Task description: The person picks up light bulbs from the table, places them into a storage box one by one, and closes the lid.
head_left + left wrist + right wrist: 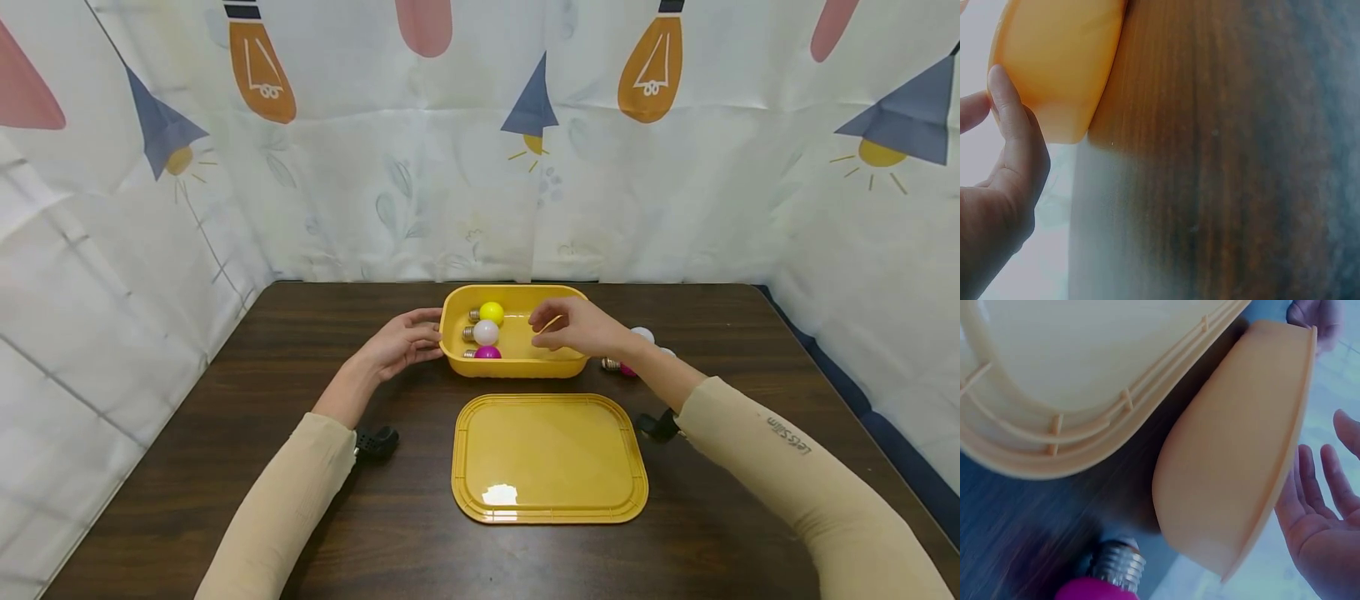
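Observation:
A yellow plastic bin [525, 368] stands toward the back of the table. Inside it, along the left side, lie a yellow bulb [491, 313], a white bulb [486, 333] and a magenta bulb [488, 352], their screw bases pointing left. My left hand [405, 340] touches the bin's left end; in the left wrist view a finger lies straight against the outer wall. Over the right half of the bin hovers my right hand [573, 323], thumb and fingers loosely bent with a gap between them and nothing held.
In front of the bin, a yellow lid [551, 458] lies flat on the dark wooden table [420, 558]. Right of the bin, more bulbs, white [642, 333] and magenta [627, 369], are partly hidden by my right forearm. A patterned white curtain [465, 192] hangs behind the table.

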Motion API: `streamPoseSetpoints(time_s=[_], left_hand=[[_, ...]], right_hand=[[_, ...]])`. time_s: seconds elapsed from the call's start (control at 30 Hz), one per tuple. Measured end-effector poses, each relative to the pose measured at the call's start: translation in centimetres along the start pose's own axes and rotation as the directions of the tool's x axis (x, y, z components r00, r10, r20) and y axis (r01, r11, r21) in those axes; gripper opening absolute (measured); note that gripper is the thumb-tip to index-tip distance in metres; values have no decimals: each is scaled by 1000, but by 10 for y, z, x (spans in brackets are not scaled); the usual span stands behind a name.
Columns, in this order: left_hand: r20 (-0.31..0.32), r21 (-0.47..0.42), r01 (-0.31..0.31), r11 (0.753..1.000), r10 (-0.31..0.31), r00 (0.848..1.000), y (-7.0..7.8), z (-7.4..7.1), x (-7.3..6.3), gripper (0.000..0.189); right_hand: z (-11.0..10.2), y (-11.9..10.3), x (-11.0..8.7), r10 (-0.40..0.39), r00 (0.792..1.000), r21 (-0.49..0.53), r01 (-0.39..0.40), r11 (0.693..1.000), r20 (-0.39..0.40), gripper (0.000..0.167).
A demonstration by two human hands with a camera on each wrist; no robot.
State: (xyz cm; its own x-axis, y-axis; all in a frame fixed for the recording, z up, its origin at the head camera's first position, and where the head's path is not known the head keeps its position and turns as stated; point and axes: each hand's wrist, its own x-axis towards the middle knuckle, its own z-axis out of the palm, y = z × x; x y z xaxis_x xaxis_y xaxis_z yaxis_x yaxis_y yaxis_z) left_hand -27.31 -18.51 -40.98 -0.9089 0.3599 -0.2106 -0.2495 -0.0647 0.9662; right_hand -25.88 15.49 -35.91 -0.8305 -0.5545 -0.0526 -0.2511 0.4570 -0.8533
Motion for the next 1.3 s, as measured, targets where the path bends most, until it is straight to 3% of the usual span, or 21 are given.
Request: streamPoseSetpoints(time_s=[0.7,1.0,1.3], left_hand=[[3,-4,-2,1000,2,1000,1,1,0,58],[5,4,-2,1000,2,1000,-1,0,1,60],[4,10,-11,1000,11,1000,-1,0,0,59]], right_hand=[[-20,3,-35,-22,998,-5,21,1000,-53,30],[-27,7,-49,-25,998,52,29,998,-66,31],[-36,11,-62,-4,994,19,6,1000,-109,31]])
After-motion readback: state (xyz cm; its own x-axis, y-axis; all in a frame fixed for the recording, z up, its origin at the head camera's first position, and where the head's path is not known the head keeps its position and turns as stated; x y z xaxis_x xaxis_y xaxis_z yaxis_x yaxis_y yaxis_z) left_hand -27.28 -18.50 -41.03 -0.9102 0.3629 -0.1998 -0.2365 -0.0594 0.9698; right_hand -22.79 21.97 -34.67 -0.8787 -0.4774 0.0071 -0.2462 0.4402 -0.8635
